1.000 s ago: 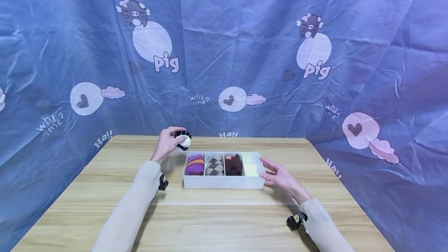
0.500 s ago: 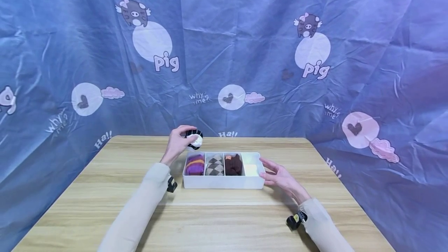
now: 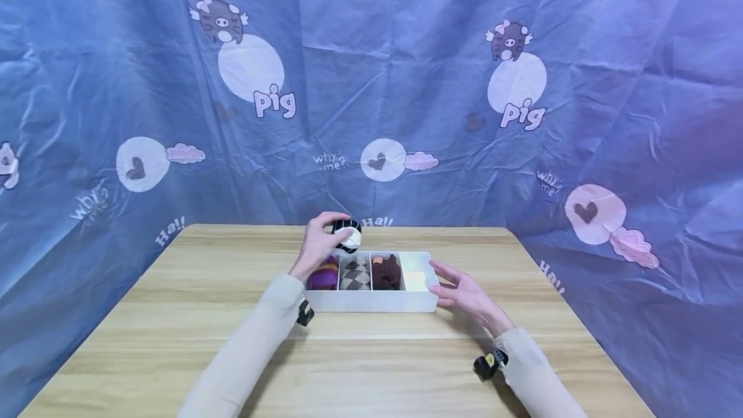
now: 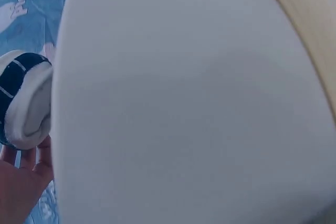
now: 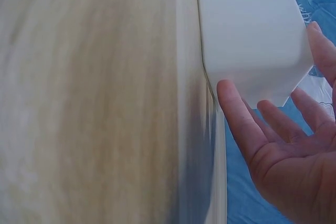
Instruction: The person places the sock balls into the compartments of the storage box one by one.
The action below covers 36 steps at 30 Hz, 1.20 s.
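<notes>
My left hand (image 3: 316,244) pinches a rolled-up sock (image 3: 350,238), dark with white lines and a white inside. It hovers over the left half of a white divided box (image 3: 371,302) on the table. In the left wrist view the roll (image 4: 26,103) shows at the left edge, beside the box's wall (image 4: 184,103). A purple sock (image 3: 323,278) with a yellow band, a grey argyle sock (image 3: 356,275) and a dark brown sock (image 3: 386,273) each fill a compartment. The rightmost compartment (image 3: 415,273) holds nothing. My right hand (image 3: 470,298) rests spread fingers against the box's right end.
The box stands on a light wooden table (image 3: 371,366), near its far edge. Behind hangs a blue cloth (image 3: 348,82) printed with pigs. Each wrist carries a small black camera, such as the right one (image 3: 489,364).
My left hand has carried the rolled sock rightward, from beyond the box's left end to above its left and middle compartments. The right hand and the box have stayed in place.
</notes>
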{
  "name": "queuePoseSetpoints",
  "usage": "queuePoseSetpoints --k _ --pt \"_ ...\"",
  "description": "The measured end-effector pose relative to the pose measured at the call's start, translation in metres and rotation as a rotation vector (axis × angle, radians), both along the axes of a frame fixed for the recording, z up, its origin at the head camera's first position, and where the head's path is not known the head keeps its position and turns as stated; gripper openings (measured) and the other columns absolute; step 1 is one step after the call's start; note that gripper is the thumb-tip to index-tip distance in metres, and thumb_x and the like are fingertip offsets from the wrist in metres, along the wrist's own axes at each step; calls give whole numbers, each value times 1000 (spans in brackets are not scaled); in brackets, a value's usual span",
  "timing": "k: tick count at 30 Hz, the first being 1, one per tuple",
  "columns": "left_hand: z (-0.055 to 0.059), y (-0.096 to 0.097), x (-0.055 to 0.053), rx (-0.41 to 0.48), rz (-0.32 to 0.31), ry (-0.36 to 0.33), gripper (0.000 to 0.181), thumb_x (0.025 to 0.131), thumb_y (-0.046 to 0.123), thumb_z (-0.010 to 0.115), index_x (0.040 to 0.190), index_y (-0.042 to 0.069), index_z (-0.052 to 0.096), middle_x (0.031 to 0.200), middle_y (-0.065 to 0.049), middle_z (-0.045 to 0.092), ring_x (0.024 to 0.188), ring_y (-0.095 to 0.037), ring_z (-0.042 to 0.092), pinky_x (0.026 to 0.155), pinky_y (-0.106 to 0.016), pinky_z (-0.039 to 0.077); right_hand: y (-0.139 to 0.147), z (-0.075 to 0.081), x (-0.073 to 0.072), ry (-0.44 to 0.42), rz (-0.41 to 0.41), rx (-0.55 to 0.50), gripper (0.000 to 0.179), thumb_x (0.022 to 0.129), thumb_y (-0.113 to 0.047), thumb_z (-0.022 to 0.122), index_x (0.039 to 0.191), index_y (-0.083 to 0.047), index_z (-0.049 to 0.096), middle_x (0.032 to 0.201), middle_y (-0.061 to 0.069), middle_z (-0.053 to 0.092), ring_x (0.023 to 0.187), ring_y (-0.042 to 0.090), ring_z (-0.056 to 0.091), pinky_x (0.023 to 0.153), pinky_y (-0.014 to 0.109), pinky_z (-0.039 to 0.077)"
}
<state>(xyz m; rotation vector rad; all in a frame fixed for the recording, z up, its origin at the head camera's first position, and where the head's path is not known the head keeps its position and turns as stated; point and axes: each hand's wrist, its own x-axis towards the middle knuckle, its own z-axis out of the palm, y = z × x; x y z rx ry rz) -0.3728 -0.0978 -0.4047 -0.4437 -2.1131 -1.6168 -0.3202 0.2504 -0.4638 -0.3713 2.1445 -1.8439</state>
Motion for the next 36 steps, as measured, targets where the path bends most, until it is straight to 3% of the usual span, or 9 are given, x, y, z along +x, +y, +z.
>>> queuePoseSetpoints --k 7,11,16,19,23,29,36 --pt "-6 29 3 9 -29 28 29 78 14 82 106 11 75 109 -8 69 109 -32 62 94 -42 50 0 -1 1 -3 -5 17 78 92 -15 68 155 -8 24 159 26 19 132 39 47 95 38 53" --pt "-11 47 7 45 -34 36 31 77 13 84 106 10 75 111 -7 70 107 -29 62 90 -40 52 0 -2 1 2 -6 12 78 92 -16 68 155 -9 24 158 28 19 133 40 46 95 38 54" --pt "-17 67 14 104 -49 -12 33 76 11 84 107 6 75 116 -11 69 113 -29 59 103 -43 45 0 -2 2 -5 -19 14 79 90 -16 70 155 -10 25 158 28 21 139 45 36 95 38 53" --pt "-20 78 15 107 -57 -36 31 77 13 83 106 10 75 113 -10 70 109 -28 60 104 -48 42 0 -3 2 -7 -18 14 79 90 -16 70 155 -9 25 157 29 21 137 45 39 96 39 53" --pt "-21 90 15 86 -72 -56 31 78 18 83 107 13 75 111 -5 70 104 -26 61 97 -51 47 1 -2 2 -5 -15 4 78 90 -15 69 155 -9 25 157 29 20 137 45 39 97 41 52" --pt "-24 107 14 37 -85 -28 29 79 16 81 107 11 74 111 -5 71 104 -24 62 98 -46 47 1 1 0 -4 -8 0 77 92 -14 68 155 -10 25 157 29 20 138 46 36 97 41 52" --pt "-27 121 13 44 -66 -93 27 80 23 81 106 19 75 113 0 70 103 -19 61 96 -43 48 1 2 0 -11 -2 12 76 92 -13 67 155 -10 24 158 28 22 137 45 38 95 38 53"
